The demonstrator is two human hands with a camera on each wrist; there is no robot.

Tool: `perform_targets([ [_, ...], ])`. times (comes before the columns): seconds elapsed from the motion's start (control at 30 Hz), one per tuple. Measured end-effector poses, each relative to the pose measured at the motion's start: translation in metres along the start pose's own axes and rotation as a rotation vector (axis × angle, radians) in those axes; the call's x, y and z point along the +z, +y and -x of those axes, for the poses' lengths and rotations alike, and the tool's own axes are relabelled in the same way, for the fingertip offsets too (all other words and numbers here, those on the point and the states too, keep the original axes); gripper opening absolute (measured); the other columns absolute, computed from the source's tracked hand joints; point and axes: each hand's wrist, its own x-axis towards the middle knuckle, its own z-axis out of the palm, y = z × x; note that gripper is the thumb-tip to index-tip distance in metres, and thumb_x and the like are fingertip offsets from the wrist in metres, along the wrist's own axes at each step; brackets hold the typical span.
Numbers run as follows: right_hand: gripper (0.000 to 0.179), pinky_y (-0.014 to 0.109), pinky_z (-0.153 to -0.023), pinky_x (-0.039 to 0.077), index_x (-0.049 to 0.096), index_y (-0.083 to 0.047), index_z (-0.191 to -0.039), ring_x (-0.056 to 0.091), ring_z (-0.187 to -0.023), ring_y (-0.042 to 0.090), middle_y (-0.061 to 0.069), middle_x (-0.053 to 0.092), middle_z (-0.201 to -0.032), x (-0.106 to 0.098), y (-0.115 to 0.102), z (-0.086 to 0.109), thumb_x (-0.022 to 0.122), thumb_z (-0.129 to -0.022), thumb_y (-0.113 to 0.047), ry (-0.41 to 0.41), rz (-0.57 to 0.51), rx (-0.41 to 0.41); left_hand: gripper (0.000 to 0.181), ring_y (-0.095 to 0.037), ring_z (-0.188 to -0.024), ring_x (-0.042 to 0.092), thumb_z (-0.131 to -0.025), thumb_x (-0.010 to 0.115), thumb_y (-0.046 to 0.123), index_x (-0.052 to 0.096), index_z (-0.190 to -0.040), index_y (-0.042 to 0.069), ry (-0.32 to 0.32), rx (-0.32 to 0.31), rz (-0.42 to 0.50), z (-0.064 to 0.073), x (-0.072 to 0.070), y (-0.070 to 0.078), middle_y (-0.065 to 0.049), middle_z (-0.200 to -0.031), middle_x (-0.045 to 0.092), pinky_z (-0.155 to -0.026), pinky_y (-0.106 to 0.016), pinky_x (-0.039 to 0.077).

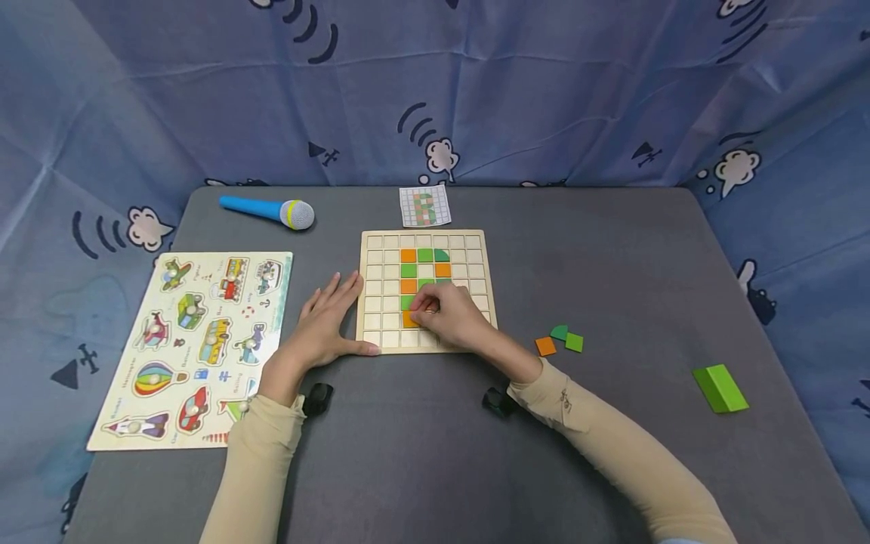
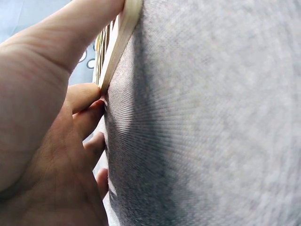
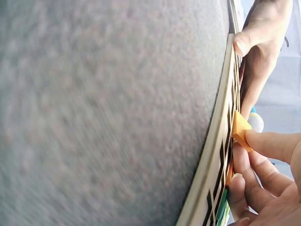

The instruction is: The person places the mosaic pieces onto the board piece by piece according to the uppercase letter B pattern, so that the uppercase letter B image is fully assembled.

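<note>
A wooden grid board (image 1: 372, 320) lies flat in the middle of the table, with orange and green tiles set in some of its squares. My left hand (image 1: 326, 325) rests against the board's left side with fingers spread, its thumb at the near left corner. Over the lower part of the board, my right hand (image 1: 454, 313) pinches an orange square tile (image 3: 241, 128). That tile stands tilted against the grid in the right wrist view. Some set tiles are partly hidden under the right hand.
Behind the board lies a printed pattern card (image 1: 425, 206). A blue toy microphone (image 1: 265, 211) and a vehicle picture puzzle (image 1: 190, 347) are on the left. Rightward lie loose tiles, orange (image 1: 546, 346) and green (image 1: 574, 342), and a green block (image 1: 720, 389).
</note>
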Motion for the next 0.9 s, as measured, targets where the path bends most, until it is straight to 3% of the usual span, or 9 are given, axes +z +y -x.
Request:
perform_targets([
  [0.27,0.005,0.027,-0.074,0.052,0.079,-0.011,-0.089,0.066,-0.074,0.011,0.001,0.076,-0.082,0.003,0.0,0.0,0.081,-0.093,-0.01,0.03,0.035,-0.022,0.124,-0.034,-0.168,-0.002,-0.081,0.092,0.046,0.015,-0.172,0.012,0.009,0.009,0.004,0.0,0.0,0.0,-0.007,-0.181,0.009,-0.133,-0.06,-0.002],
  [0.5,0.005,0.041,-0.092,0.047,0.081,-0.013,-0.088,0.068,-0.084,0.015,-0.001,0.077,-0.081,0.004,0.001,-0.001,0.082,-0.092,-0.012,0.044,0.073,-0.061,0.125,-0.034,-0.168,-0.003,-0.081,0.092,0.047,0.015,-0.172,0.012,0.008,0.004,0.003,0.0,0.0,-0.001,-0.007,-0.181,0.008,-0.133,-0.06,-0.001],
  [0.73,0.004,0.029,-0.079,0.052,0.081,-0.008,-0.091,0.065,-0.083,0.016,0.003,0.073,-0.087,0.0,0.003,0.0,0.085,-0.089,-0.008,0.06,0.027,-0.077,0.126,-0.033,-0.168,-0.004,-0.08,0.093,0.046,0.013,-0.172,0.013,0.0,0.0,0.0,0.0,0.0,-0.001,-0.006,-0.181,0.007,-0.134,-0.059,-0.002],
  [0.9,0.005,0.031,-0.081,0.047,0.08,-0.009,-0.095,0.061,-0.086,0.022,0.004,0.071,-0.089,-0.012,0.008,0.004,0.083,-0.092,-0.01,0.071,0.006,-0.05,0.125,-0.033,-0.168,-0.003,-0.081,0.092,0.045,0.013,-0.172,0.013,0.001,-0.004,0.001,0.0,0.0,-0.002,-0.006,-0.181,0.008,-0.134,-0.06,-0.001],
])
